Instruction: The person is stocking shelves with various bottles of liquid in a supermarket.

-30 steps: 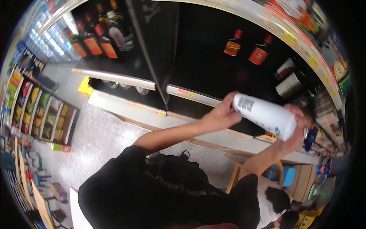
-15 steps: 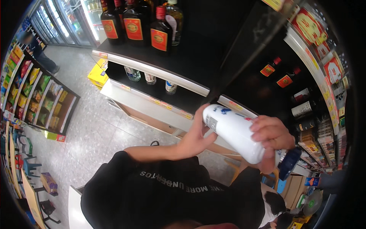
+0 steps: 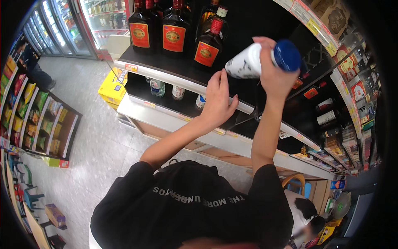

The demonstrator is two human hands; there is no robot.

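Note:
My right hand (image 3: 274,79) is wrapped round a white bottle (image 3: 245,62) with dark printing and a big blue cap (image 3: 287,55). It tilts over the black upper shelf, its cap toward the right and its base toward the left; whether the base touches the shelf I cannot tell. My left hand (image 3: 216,99) is open, fingers stretched out at the shelf's white front edge (image 3: 174,79), just below the bottle's base. Left of the bottle stands a dark bottle (image 3: 207,50) with a red cap and red label.
More dark red-labelled bottles (image 3: 173,35) line the upper shelf to the left. Clear and white bottles (image 3: 178,92) stand on the shelf below. A yellow box (image 3: 112,88) sits at the unit's left end. A snack rack (image 3: 39,112) and a person (image 3: 33,64) are farther left.
The white bottle has moved up and away from my body to over the upper shelf in my right hand. My left hand has come off it and is now at the shelf edge.

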